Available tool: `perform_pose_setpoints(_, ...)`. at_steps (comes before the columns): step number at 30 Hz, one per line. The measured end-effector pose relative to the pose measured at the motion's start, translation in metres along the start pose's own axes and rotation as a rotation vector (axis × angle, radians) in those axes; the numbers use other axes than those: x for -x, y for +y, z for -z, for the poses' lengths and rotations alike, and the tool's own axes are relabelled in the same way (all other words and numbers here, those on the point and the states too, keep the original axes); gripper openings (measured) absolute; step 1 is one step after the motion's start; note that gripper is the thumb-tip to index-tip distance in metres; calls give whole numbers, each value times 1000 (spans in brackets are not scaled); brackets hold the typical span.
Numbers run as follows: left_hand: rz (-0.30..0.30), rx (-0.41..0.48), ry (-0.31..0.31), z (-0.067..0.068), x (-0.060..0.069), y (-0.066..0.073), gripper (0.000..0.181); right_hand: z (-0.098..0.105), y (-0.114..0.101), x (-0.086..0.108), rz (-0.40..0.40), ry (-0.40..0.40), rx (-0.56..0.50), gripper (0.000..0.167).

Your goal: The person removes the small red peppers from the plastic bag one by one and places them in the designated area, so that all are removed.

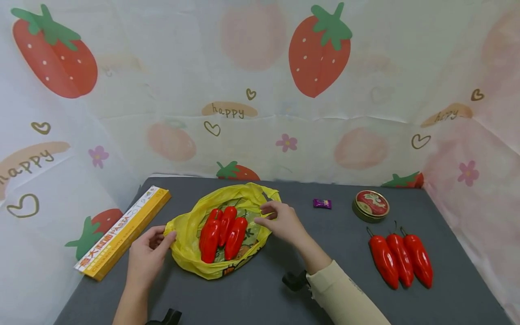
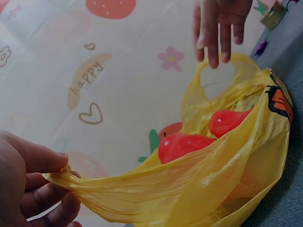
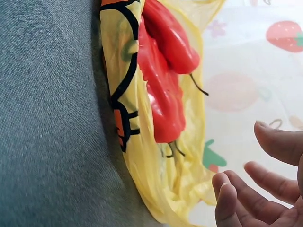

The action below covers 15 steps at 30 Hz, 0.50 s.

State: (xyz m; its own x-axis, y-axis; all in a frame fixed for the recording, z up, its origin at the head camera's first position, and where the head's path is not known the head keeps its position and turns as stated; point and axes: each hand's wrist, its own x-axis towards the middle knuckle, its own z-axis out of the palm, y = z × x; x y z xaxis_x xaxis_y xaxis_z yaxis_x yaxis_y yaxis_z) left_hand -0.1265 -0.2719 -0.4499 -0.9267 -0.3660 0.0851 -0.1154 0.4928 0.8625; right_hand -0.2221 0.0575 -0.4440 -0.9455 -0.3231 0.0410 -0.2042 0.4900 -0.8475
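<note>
A yellow plastic bag (image 1: 184, 253) lies spread with its mouth up, with several glossy red chili peppers (image 1: 236, 238) inside. At the bag's left edge, my left hand (image 1: 148, 257) pinches a gathered bit of the plastic between thumb and fingers. The left wrist view shows that pinched corner pulled out taut from the bag (image 2: 189, 194). My right hand (image 1: 284, 223) hovers by the bag's right rim, its fingers apart and loosely bent. In the right wrist view the right hand (image 3: 265, 189) holds nothing, and the peppers (image 3: 163, 94) show their dark stems.
Left of the bag lies a long yellow-and-white pasta box (image 1: 126, 232). To the right are a small purple wrapped candy (image 1: 322, 204), a round red-lidded tin (image 1: 370, 205) and three more red peppers (image 1: 401, 261). A strawberry-print curtain (image 1: 260, 90) stands behind the grey table (image 1: 325, 253).
</note>
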Motion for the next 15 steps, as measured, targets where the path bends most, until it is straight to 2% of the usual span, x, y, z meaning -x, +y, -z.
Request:
perform_pose_setpoints(7,-12,3,-26,-3,-1,1,43,-12,5,-12,-42,-53,4,44)
perform_pose_setpoints(12,18,-12,-6,-1,-1,0,43,-26,5,-20,-40,-95,6,49)
perform_pose_setpoints(15,14,-18,-6,0,-1,-1,43,-34,3,-22,-57,-103,28,51)
